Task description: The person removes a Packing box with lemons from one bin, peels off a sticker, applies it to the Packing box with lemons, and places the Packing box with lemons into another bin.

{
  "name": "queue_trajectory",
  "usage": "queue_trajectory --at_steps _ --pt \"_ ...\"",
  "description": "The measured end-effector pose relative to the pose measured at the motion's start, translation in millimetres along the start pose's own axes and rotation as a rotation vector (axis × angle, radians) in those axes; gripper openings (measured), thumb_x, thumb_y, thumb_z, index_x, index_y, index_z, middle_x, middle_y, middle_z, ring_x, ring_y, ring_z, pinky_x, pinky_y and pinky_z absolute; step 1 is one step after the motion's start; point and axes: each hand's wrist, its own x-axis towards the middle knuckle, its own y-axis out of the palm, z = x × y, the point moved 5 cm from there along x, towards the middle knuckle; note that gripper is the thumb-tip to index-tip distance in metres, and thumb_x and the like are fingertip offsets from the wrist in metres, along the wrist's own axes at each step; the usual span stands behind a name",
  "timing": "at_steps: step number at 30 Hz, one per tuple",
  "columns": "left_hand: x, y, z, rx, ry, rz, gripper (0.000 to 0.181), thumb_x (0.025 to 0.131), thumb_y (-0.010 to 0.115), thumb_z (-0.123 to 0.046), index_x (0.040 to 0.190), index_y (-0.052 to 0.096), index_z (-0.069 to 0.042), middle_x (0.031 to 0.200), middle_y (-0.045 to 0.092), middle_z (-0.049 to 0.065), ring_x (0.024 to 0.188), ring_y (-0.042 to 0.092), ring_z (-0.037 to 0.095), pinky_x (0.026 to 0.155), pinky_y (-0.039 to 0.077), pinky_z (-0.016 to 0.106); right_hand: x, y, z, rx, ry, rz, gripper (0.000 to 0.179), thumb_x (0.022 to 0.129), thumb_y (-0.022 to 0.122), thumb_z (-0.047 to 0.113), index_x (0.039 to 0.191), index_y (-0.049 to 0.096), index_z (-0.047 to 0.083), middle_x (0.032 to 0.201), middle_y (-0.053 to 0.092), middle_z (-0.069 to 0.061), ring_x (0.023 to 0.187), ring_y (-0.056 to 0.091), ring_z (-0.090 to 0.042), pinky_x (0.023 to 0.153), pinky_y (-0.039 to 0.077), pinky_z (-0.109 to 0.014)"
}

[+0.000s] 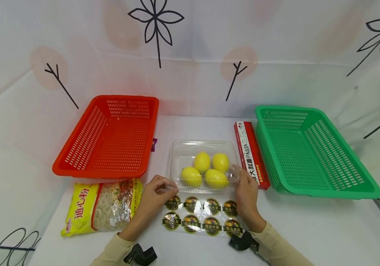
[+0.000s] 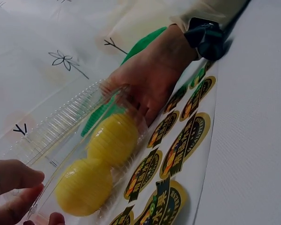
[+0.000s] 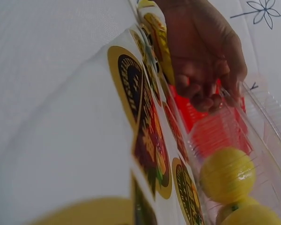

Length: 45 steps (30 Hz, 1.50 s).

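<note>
A clear plastic clamshell box (image 1: pixel 180 157) lies in the middle of the table with several yellow lemons (image 1: pixel 202 162) inside. My left hand (image 1: pixel 156 194) pinches the rim at its front left corner; the right wrist view shows that left hand (image 3: pixel 208 56) with thumb and fingers at the edge. My right hand (image 1: pixel 247 192) grips the box's right side near the front corner. From the left wrist view, the fingers of this right hand (image 2: pixel 147 77) bend around the corner. In front of the box lies a clear sheet of round black-and-gold stickers (image 1: pixel 191 222), partly beneath my right hand.
A red basket (image 1: pixel 98 173) stands at the left, a green basket (image 1: pixel 329 193) at the right. A yellow bag of pasta (image 1: pixel 107 205) lies beside my left forearm. A red pasta box (image 1: pixel 254 155) lies between the clamshell and green basket. A small purple packet (image 1: pixel 153 145) peeks out by the red basket.
</note>
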Motion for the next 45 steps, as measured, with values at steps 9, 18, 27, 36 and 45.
queue_trajectory --at_steps 9,18,27,36,45 --pt "3.1 -7.7 3.2 -0.007 -0.020 -0.074 0.008 0.090 0.077 0.002 0.097 0.076 -0.001 0.099 0.065 0.010 0.085 0.062 0.019 0.076 0.054 0.025 -3.7 -5 5 0.057 -0.028 0.095 0.040 0.110 0.052 0.024 0.123 0.069 -0.009 0.147 0.059 -0.007 0.114 0.054 -0.017 0.073 0.044 -0.017" --pt "4.8 -8.6 6.5 -0.103 -0.085 -0.069 0.008 0.094 0.071 0.005 0.101 0.071 0.006 0.097 0.069 0.014 0.078 0.067 0.018 0.068 0.058 0.028 -10.0 -4 3 0.108 -0.103 0.459 0.047 0.094 0.064 -0.009 0.137 0.047 -0.015 0.166 0.027 -0.017 0.154 0.020 -0.033 0.110 0.038 -0.021" --pt "5.2 -7.8 6.8 -0.103 -0.101 -0.072 0.010 0.093 0.071 0.005 0.102 0.071 0.006 0.097 0.069 0.014 0.079 0.068 0.020 0.069 0.059 0.030 -6.3 -7 0 0.103 -0.122 0.439 0.044 0.089 0.072 -0.011 0.128 0.053 -0.017 0.164 0.033 -0.017 0.148 0.035 -0.026 0.107 0.044 -0.025" --pt "5.3 -8.1 4.9 -0.093 -0.094 -0.064 0.010 0.093 0.072 0.004 0.103 0.072 0.007 0.099 0.068 0.013 0.081 0.068 0.020 0.072 0.058 0.029 -6.2 -9 0 0.055 -0.160 0.391 0.026 0.092 0.074 -0.006 0.111 0.059 -0.015 0.161 0.039 -0.014 0.144 0.040 -0.026 0.103 0.048 -0.025" --pt "2.4 -3.3 2.1 -0.096 -0.059 -0.017 0.011 0.094 0.072 0.002 0.103 0.072 0.008 0.096 0.066 0.013 0.082 0.069 0.028 0.077 0.060 0.033 -5.1 -9 -1 0.023 -0.191 0.341 0.012 0.097 0.071 -0.001 0.094 0.065 -0.011 0.155 0.049 -0.008 0.139 0.046 -0.031 0.103 0.048 -0.027"
